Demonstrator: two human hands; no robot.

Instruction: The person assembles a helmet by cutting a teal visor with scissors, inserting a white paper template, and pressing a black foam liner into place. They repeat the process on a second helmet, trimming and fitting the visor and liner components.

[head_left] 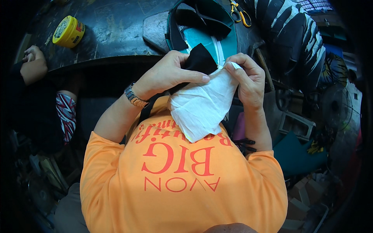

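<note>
My left hand (171, 73) and my right hand (248, 79) hold one white cloth piece (202, 106) up in front of my chest. A black fabric piece (200, 58) sticks out at its top, pinched under my left fingers. My right fingers grip the cloth's upper right edge. A black strap (149, 106) hangs down from the piece past my left wrist, which wears a metal watch (134, 97). Behind my hands a teal and black bag part (202, 27) lies on the dark worktable (112, 35).
A yellow round tin (69, 32) stands at the table's far left. Yellow-handled scissors (240, 13) lie at the back. Another person's hand (33, 62) and patterned sleeve (66, 114) are at the left. Striped bags (295, 35) pile up at the right, clutter below.
</note>
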